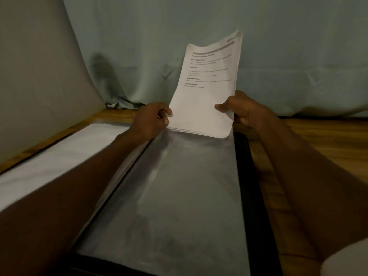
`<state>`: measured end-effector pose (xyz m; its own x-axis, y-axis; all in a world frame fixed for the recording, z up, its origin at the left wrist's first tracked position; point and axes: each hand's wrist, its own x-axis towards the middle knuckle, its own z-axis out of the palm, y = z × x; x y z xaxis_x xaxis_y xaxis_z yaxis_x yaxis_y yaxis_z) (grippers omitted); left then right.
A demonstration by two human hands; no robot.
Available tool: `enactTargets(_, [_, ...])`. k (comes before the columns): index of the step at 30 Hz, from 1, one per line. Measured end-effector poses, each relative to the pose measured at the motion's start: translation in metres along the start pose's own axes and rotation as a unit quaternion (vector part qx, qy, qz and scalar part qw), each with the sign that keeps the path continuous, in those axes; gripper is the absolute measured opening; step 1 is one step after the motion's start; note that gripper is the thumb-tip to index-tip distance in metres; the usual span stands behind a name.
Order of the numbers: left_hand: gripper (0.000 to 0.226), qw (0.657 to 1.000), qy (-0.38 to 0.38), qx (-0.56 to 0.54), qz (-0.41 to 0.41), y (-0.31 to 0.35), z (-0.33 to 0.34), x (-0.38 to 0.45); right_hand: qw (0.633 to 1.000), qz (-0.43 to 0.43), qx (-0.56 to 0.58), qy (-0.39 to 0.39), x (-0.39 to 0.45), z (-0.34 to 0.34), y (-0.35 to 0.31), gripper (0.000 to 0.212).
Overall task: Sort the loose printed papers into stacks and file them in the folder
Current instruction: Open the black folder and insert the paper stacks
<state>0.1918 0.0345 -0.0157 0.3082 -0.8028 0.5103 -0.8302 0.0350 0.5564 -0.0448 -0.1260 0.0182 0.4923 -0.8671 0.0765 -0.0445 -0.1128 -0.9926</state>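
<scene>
A stack of printed papers [207,90] stands nearly upright, its bottom edge at the far end of a clear plastic sleeve [175,196] of the open black folder [244,176]. My left hand [151,120] pinches the stack's lower left corner together with the sleeve's top edge. My right hand [241,110] grips the stack's lower right edge, thumb on the front sheet. The top sheet shows headings and a grey bar. The folder's left side holds sleeves with white sheets [65,154] inside.
The folder lies on a wooden table [318,136]. A pale green curtain [219,26] hangs right behind the table's far edge. A grey padded surface [35,76] rises at the left.
</scene>
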Motion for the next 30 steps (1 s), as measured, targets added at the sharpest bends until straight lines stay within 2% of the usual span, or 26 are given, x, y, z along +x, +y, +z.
enactTargets(3, [0.027,0.991,-0.131,-0.008,0.006,-0.001,-0.02,0.011,1.0,-0.006,-0.023,0.018,0.007,-0.003,0.002,0.063])
enactTargets(5, [0.03,0.984,-0.175,-0.003,0.019,-0.006,-0.024,0.01,0.999,0.004,-0.026,0.022,0.009,-0.003,0.003,0.065])
enactTargets(10, [0.03,0.99,-0.124,-0.043,0.051,-0.012,-0.014,-0.006,0.999,0.033,-0.001,0.028,0.01,-0.003,0.008,0.058])
enactTargets(15, [0.017,0.991,-0.112,0.047,0.054,-0.018,-0.008,-0.002,0.997,0.041,0.066,-0.001,0.008,-0.003,0.015,0.069])
enactTargets(18, [0.01,0.991,-0.097,0.062,0.06,-0.014,-0.008,-0.002,0.995,0.035,0.088,-0.015,0.006,0.0,0.017,0.067])
enactTargets(23, [0.008,0.994,-0.086,0.031,0.067,-0.01,-0.014,-0.002,0.998,0.001,0.066,0.023,0.004,0.007,0.012,0.064])
enactTargets(30, [0.016,0.994,-0.097,-0.027,0.042,-0.02,-0.012,0.003,0.998,-0.04,-0.043,0.039,0.002,0.007,0.002,0.062])
